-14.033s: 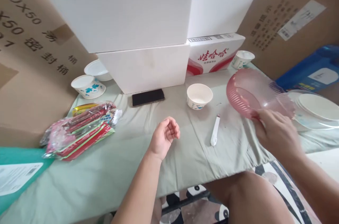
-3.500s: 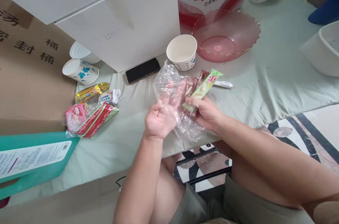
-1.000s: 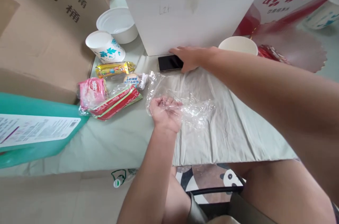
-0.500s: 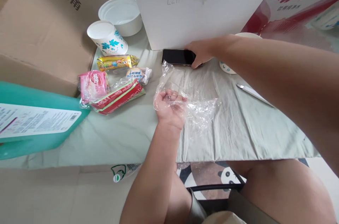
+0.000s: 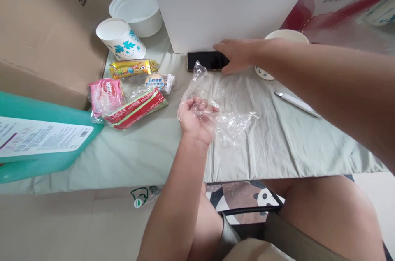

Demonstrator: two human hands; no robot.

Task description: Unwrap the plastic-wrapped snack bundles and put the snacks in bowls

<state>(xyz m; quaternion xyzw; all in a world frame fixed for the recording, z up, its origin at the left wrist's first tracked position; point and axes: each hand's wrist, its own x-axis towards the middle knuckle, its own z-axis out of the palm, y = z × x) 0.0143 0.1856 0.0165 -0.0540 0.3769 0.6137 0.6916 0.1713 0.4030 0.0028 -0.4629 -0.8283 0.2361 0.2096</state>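
My left hand (image 5: 198, 123) lies palm up on the cloth-covered table with its fingers curled. A thin clear plastic bag (image 5: 236, 123) wraps loosely about those fingers and spreads to the right. Beyond it, a black phone (image 5: 205, 61) lies flat at the foot of a white box. At the phone's right end is my right hand (image 5: 235, 56), slightly blurred, its thumb near the front edge and its fingers spread past the back edge. The palm side of this hand is hidden. To its right, a patterned paper cup (image 5: 285, 35) is partly covered by my forearm.
Left of the hands lie a yellow wrapped snack (image 5: 134, 68), a pink packet (image 5: 107, 93), a red-green packet (image 5: 135, 109) and a wrapped biscuit (image 5: 159, 82). Behind stand a paper cup (image 5: 119, 39) and white bowl (image 5: 137, 10). A white box (image 5: 234, 6) blocks the back; a slim white tool (image 5: 298, 104) lies right.
The view has shifted slightly. My right hand's fingers have lifted a little from the phone's back edge, while the phone and my left hand keep nearly the same places.
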